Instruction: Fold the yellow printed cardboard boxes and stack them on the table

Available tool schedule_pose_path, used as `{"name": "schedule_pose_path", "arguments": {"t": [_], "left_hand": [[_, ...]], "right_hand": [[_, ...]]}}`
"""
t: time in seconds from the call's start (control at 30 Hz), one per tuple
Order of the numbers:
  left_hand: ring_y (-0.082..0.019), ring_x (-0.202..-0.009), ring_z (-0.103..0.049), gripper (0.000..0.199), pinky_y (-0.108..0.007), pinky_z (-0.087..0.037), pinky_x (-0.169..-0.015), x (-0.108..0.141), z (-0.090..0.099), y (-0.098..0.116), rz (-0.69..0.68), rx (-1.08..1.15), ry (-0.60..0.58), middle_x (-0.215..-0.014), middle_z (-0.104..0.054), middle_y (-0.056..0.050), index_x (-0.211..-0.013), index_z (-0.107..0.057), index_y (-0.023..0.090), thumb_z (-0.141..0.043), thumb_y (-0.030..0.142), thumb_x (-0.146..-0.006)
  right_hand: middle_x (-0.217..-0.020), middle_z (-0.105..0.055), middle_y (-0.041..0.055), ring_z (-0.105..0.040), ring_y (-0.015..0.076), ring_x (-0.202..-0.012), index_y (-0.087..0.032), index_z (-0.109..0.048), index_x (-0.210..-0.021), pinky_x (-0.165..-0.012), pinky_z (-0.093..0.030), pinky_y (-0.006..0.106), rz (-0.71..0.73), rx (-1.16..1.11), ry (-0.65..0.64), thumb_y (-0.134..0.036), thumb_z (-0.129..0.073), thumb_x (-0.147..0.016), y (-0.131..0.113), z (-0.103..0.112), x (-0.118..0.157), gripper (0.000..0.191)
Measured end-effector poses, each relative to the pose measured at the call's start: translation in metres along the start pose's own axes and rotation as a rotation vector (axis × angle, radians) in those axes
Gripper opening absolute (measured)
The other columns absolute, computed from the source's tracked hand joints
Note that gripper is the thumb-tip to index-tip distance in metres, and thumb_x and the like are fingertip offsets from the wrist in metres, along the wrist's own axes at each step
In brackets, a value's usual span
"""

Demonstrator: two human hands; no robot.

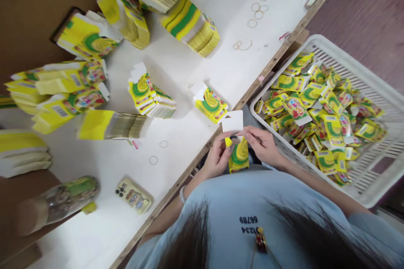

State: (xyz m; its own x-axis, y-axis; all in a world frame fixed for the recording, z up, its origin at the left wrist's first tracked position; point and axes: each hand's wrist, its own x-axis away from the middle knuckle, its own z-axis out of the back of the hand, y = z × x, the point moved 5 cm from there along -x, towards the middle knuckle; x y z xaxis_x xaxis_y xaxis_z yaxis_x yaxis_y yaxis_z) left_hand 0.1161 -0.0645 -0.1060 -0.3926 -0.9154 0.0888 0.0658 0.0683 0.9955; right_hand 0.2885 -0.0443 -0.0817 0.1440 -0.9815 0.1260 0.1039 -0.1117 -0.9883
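Note:
Close to my body I hold a small yellow-and-green carton [239, 159] with its white flap raised at the top. My left hand [218, 153] grips the carton's left side, thumb and fingers at its open end. On the other side, my right hand [262, 146] pinches the edge at the base of the flap. Whether anything sits inside the carton is hidden. Just beyond my hands, another carton [211, 104] lies on the table with its white flap open. Farther left is a fanned stack of cartons [148, 94].
A white plastic basket [394, 92] full of small cartons stands to the right. Bundles of flat cartons [192, 27] lie across the white table [183, 143]. Rubber bands [259, 14], a phone [134, 194] and a jar [59, 201] are also there. The table's wooden edge [176, 191] runs diagonally.

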Motion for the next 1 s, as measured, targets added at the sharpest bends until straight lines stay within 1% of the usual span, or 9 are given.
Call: {"name": "schedule_pose_path", "arguments": {"t": [0.13, 0.2, 0.3, 0.4, 0.47, 0.63, 0.77, 0.87, 1.0], "left_hand": [[-0.021, -0.102, -0.073, 0.029, -0.036, -0.061, -0.09, -0.009, 0.001, 0.015, -0.028, 0.056, -0.028, -0.119, -0.073, -0.01, -0.127, -0.062, 0.026, -0.052, 0.045, -0.107], [-0.02, -0.1, -0.073, 0.036, -0.035, -0.061, -0.089, -0.011, 0.001, 0.018, -0.014, 0.061, 0.031, -0.116, -0.074, -0.009, -0.136, -0.058, 0.026, -0.053, 0.047, -0.107], [-0.018, -0.087, -0.073, 0.052, -0.03, -0.062, -0.074, -0.011, 0.0, 0.018, 0.007, 0.094, 0.06, -0.116, -0.075, -0.01, -0.152, -0.049, 0.027, -0.045, 0.054, -0.108], [-0.019, -0.082, -0.073, 0.051, -0.03, -0.061, -0.066, -0.011, -0.001, 0.02, 0.029, 0.025, -0.001, -0.118, -0.078, -0.012, -0.138, -0.067, 0.024, -0.043, 0.057, -0.107], [-0.019, -0.078, -0.072, 0.047, -0.031, -0.061, -0.066, -0.013, 0.002, 0.021, 0.068, -0.047, -0.004, -0.115, -0.079, -0.011, -0.133, -0.073, 0.023, -0.05, 0.054, -0.106], [-0.014, -0.058, -0.061, 0.052, -0.025, -0.055, -0.053, -0.014, 0.001, 0.018, 0.259, -0.012, -0.015, -0.081, -0.077, -0.006, -0.139, -0.07, 0.02, -0.062, 0.053, -0.1], [-0.014, -0.062, -0.064, 0.052, -0.026, -0.06, -0.057, -0.013, -0.001, 0.016, 0.314, 0.061, 0.0, -0.09, -0.079, -0.008, -0.133, -0.073, 0.017, -0.069, 0.053, -0.095], [-0.013, -0.061, -0.063, 0.054, -0.026, -0.059, -0.058, -0.011, 0.001, 0.017, 0.302, 0.014, -0.003, -0.091, -0.079, -0.007, -0.139, -0.069, 0.018, -0.063, 0.053, -0.099], [-0.014, -0.065, -0.064, 0.057, -0.027, -0.058, -0.063, -0.008, 0.004, 0.024, 0.21, -0.14, -0.125, -0.09, -0.076, -0.004, -0.157, -0.051, 0.022, -0.047, 0.05, -0.107]], "right_hand": [[-0.094, -0.076, 0.0082, -0.073, 0.0227, -0.088, -0.024, -0.074, -0.089, -0.081, -0.063, 0.04, 0.032, 0.064, 0.145, -0.056, -0.058, -0.1, 0.009, 0.005, 0.005, 0.037], [-0.108, -0.077, 0.0112, -0.075, 0.0258, -0.098, -0.026, -0.075, -0.101, -0.089, -0.064, 0.044, 0.049, 0.128, 0.216, -0.054, -0.063, -0.098, 0.013, 0.01, 0.007, 0.03], [-0.115, -0.079, 0.0113, -0.076, 0.0287, -0.11, -0.03, -0.077, -0.111, -0.101, -0.062, 0.049, 0.123, 0.175, 0.055, -0.054, -0.063, -0.098, 0.012, 0.014, 0.008, 0.031], [-0.125, -0.078, 0.0122, -0.075, 0.0311, -0.118, -0.028, -0.078, -0.113, -0.104, -0.062, 0.05, 0.202, 0.117, -0.139, -0.062, -0.074, -0.088, 0.005, 0.017, 0.013, 0.042], [-0.128, -0.076, 0.013, -0.075, 0.0302, -0.118, -0.027, -0.076, -0.119, -0.099, -0.064, 0.047, 0.129, 0.067, -0.162, -0.058, -0.079, -0.086, 0.004, 0.019, 0.015, 0.045], [-0.109, -0.077, 0.0068, -0.078, 0.0198, -0.09, -0.025, -0.057, -0.138, -0.073, -0.066, 0.032, -0.273, -0.12, -0.288, -0.033, -0.072, -0.09, 0.008, 0.004, 0.017, 0.05], [-0.103, -0.075, 0.0053, -0.074, 0.0173, -0.085, -0.021, -0.061, -0.131, -0.072, -0.063, 0.03, -0.265, -0.072, -0.361, -0.025, -0.072, -0.086, 0.001, 0.005, 0.01, 0.046], [-0.116, -0.073, 0.0087, -0.073, 0.017, -0.09, -0.02, -0.063, -0.134, -0.077, -0.064, 0.032, -0.207, -0.034, -0.332, -0.026, -0.071, -0.087, 0.0, 0.012, 0.007, 0.048], [-0.128, -0.074, 0.0091, -0.075, 0.0192, -0.105, -0.024, -0.057, -0.147, -0.091, -0.064, 0.037, -0.291, -0.245, -0.458, -0.039, -0.071, -0.093, 0.013, 0.006, 0.013, 0.058]]}}
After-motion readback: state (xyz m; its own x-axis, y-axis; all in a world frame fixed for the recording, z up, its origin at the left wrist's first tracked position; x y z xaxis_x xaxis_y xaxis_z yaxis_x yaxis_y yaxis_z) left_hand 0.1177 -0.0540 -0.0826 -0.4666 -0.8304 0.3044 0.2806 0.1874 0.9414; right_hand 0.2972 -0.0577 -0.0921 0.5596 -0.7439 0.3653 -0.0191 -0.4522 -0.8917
